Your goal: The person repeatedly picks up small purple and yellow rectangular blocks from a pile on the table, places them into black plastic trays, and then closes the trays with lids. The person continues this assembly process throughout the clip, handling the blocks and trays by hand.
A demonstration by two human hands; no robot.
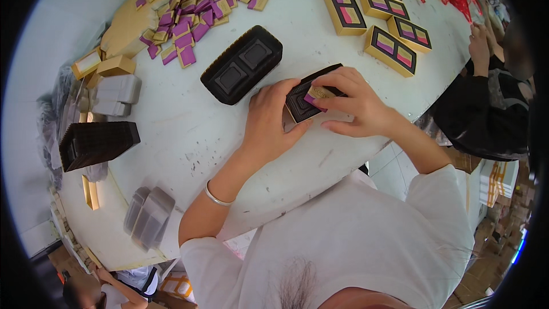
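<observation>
On the white table (189, 131) a black plastic tray (306, 102) with two square wells lies under both my hands. My left hand (269, 117) grips the tray's near end. Fingers of my right hand (351, 100) press a small purple and gold packet (316, 96) into one well of that tray. A stack of the same black trays (242, 64) lies just beyond my left hand.
A heap of purple and gold packets (200, 6) covers the far side. Several gold boxes with filled trays (392, 48) lie at the far right. Another tray stack (94, 144) and grey lids (150, 216) sit at the left. Another person's hands (479, 46) work at the right edge.
</observation>
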